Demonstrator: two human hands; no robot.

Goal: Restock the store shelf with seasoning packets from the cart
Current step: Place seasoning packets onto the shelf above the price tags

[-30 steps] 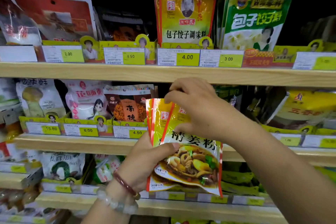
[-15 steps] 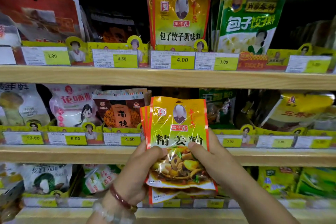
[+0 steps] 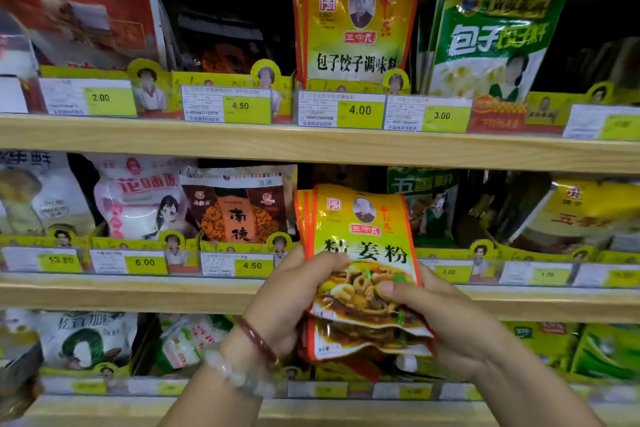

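Facing wooden store shelves point(image 3: 311, 146) lined with price tags, I'm gripping a fanned stack of seasoning packets point(image 3: 363, 253) with my left hand point(image 3: 287, 302) and right hand point(image 3: 446, 319).

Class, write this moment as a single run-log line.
left hand: holds packets | right hand: holds packets | packets: upright stack before middle shelf | step: not yet shelved

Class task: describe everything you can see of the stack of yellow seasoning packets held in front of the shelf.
The stack of yellow seasoning packets is glossy, crinkled plastic with red edges, a small portrait, black characters and a cooked-dish photo below. Several packets are fanned slightly, upright, before the middle shelf. The left hand grips the left edge, thumb on the front; the right hand pinches the lower right.
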